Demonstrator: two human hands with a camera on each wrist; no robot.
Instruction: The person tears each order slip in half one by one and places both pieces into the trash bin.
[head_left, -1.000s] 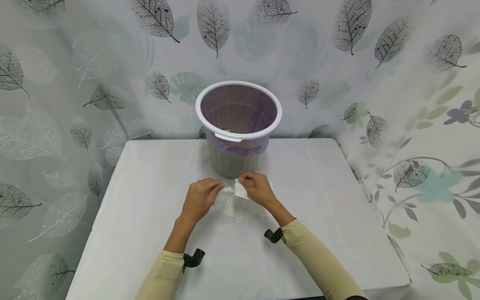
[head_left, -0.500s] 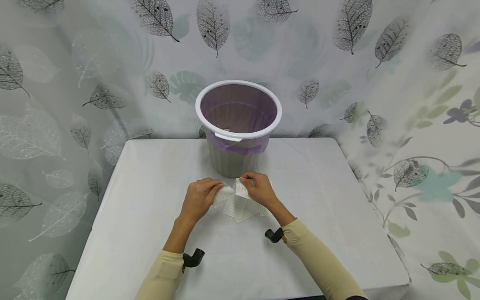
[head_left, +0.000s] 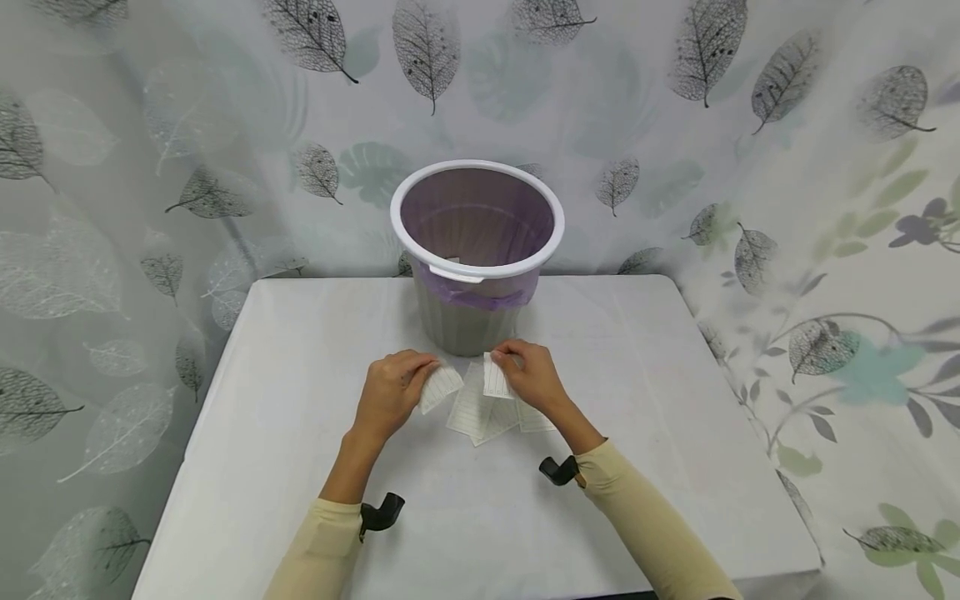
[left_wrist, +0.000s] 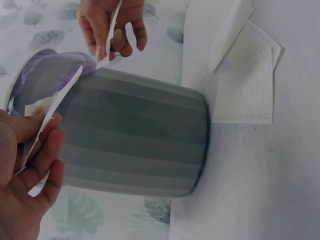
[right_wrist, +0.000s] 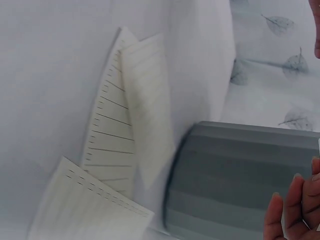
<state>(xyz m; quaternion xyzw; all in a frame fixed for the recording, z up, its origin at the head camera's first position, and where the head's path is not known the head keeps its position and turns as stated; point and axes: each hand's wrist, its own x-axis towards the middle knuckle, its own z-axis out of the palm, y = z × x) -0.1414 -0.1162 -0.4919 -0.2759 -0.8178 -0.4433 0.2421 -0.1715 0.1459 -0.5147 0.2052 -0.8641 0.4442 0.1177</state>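
My left hand [head_left: 390, 393] pinches a piece of lined paper [head_left: 441, 386] between thumb and fingers. Another lined piece [head_left: 496, 377] is pinched by my right hand [head_left: 536, 379], with a gap between the two pieces. In the left wrist view the left hand's paper [left_wrist: 56, 105] is seen nearly edge-on, its edge ragged. Below the hands, several loose pieces of lined paper [head_left: 469, 413] overlap on the white-covered table [head_left: 315, 350]; the right forearm and hand partly hide some. The right wrist view shows the right hand [right_wrist: 299, 207] only in part.
Just beyond the hands stands a grey bin [head_left: 465, 325] with a white rim [head_left: 480, 271] and a purple liner [head_left: 480, 296]. Leaf-patterned curtains [head_left: 622, 100] enclose the table at the back and sides. A dark mount sits on each wrist.
My hands have moved apart, left hand leftward and right hand rightward. The pieces of paper they hold, close together before, now have a wider gap between them. The bin has not moved.
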